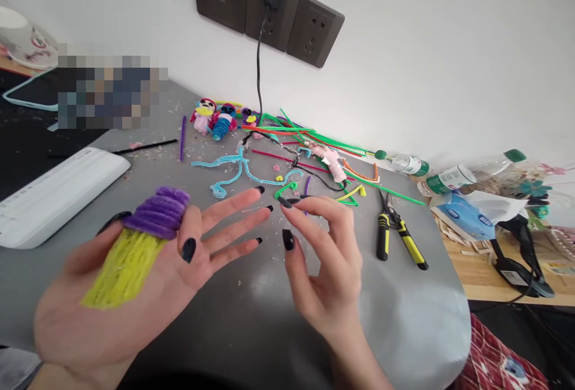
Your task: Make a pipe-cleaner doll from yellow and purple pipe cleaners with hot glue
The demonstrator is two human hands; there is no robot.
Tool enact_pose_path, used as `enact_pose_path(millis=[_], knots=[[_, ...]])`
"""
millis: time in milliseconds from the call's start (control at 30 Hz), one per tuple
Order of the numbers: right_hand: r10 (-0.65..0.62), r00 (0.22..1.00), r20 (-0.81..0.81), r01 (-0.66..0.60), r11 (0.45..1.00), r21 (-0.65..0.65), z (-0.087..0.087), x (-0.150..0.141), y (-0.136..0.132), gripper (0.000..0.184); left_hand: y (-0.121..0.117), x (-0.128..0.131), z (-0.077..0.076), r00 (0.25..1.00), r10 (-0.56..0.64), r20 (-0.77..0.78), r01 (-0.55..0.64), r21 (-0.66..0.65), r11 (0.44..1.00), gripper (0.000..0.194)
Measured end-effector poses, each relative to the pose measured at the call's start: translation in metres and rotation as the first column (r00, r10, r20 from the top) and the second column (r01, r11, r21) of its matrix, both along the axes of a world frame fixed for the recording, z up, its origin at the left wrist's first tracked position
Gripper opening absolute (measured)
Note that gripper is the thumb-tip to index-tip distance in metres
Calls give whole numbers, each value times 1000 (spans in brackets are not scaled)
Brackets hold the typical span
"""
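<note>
A bundle of fuzzy pipe cleaners (130, 261), yellow below with purple coiled around its top, lies across the palm of my left hand (184, 273). The thumb and index finger grip its purple end, while the other fingers stretch out to the right. To the right, my right hand (327, 264) is raised over the grey table with its thumb and index fingertips apart and nothing visible between them. Beyond the hands lie light-blue pipe cleaner pieces (242, 168) and a small green curled piece (287, 189).
Pliers with yellow-black handles (395, 231) lie at right. A pink glue gun (331, 161), loose pipe cleaners (309, 135) and small fuzzy dolls (220, 119) sit near the wall. A white device (67, 195) stands left; bottles (449, 179) and tissues (469, 216) are right.
</note>
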State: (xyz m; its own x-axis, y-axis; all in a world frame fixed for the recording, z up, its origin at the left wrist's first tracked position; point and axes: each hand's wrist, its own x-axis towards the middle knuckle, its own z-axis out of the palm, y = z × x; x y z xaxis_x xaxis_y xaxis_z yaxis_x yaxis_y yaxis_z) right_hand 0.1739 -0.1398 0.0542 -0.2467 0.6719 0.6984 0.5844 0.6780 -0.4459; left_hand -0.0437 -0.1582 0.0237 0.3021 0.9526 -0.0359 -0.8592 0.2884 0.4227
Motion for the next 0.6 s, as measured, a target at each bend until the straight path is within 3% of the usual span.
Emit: enact_pose_path(millis=[167, 333, 600], knots=[[-28, 998, 54, 29, 999, -14, -11, -7, -6, 55, 1, 1, 5, 991, -41, 127, 31, 81, 996, 65], [-17, 998, 66, 17, 1000, -9, -14, -7, -5, 61, 4, 5, 9, 983, -54, 177, 38, 91, 995, 60], [11, 997, 75, -9, 1000, -23, -16, -6, -3, 72, 5, 6, 10, 1000, 28, 3, -28, 37, 999, 51]])
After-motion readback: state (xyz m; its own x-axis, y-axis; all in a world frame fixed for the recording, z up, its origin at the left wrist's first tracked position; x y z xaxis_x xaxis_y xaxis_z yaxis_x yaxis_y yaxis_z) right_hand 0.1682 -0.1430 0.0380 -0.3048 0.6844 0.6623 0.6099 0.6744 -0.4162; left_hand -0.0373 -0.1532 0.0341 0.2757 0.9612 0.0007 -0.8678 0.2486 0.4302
